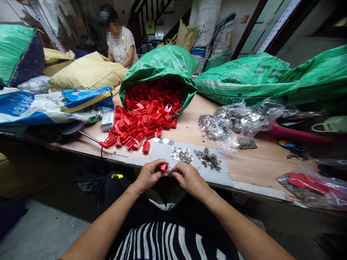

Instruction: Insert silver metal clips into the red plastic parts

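Observation:
My left hand (148,174) is closed around a small red plastic piece (163,167), held just in front of the table's near edge. My right hand (189,177) is pinched against the same piece, fingertips pressing a thin metal part (169,171) at its side. Directly beyond my hands, two small heaps of metal clips (181,155) (208,159) lie on a grey mat (162,150). A spill of red plastic pieces (138,126) pours from an open green sack (162,66) onto the wooden table (260,162).
Clear bags of metal parts (233,124) lie at the right, with another bag (311,186) at the near right corner. Green sacks (271,77) and tan sacks (86,74) line the back. A red-handled tool (94,139) rests at the left. A person (120,43) sits behind the table.

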The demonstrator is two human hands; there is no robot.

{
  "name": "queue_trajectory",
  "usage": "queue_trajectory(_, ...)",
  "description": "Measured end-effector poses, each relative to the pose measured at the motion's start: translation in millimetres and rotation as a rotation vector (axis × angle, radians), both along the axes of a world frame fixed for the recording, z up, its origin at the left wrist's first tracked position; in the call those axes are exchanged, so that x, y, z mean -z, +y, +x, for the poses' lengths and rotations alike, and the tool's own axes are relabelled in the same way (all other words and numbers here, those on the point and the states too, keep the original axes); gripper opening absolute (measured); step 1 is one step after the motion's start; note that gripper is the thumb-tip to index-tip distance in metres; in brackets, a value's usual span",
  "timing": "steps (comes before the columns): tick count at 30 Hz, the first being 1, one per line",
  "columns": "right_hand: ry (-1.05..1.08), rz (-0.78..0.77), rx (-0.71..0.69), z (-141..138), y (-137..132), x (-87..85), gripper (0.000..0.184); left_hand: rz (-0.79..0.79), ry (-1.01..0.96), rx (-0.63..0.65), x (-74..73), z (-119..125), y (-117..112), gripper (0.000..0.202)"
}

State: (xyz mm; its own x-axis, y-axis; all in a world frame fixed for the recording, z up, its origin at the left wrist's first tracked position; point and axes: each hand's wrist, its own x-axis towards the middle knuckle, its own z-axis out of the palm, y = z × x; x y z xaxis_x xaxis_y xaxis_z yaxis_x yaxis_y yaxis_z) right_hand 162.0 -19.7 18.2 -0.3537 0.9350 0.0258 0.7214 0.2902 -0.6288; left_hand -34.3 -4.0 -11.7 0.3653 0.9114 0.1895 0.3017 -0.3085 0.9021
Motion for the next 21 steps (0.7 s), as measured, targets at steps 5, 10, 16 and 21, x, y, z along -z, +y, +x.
queue_trajectory(5, -0.025, -0.019, 0.014, -3.4, 0.6, -0.8, 0.013, 0.01, -0.003, 0.006, 0.4, 0.4, 0.5, 0.027)
queue_trajectory(10, -0.019, 0.012, 0.036, -14.2, 1.2, 2.6, 0.013, 0.012, -0.023, 0.007, 2.8, 1.0, 0.8, 0.026)
queue_trajectory(16, 0.051, -0.023, -0.023, -4.9, 6.5, 1.1, 0.012, 0.02, -0.02, -0.002, 2.8, 0.3, 0.7, 0.027)
queue_trajectory(21, 0.06, -0.004, -0.01, 5.7, 6.2, -2.4, 0.013, 0.013, -0.007, -0.013, 0.9, -0.2, 0.9, 0.028)
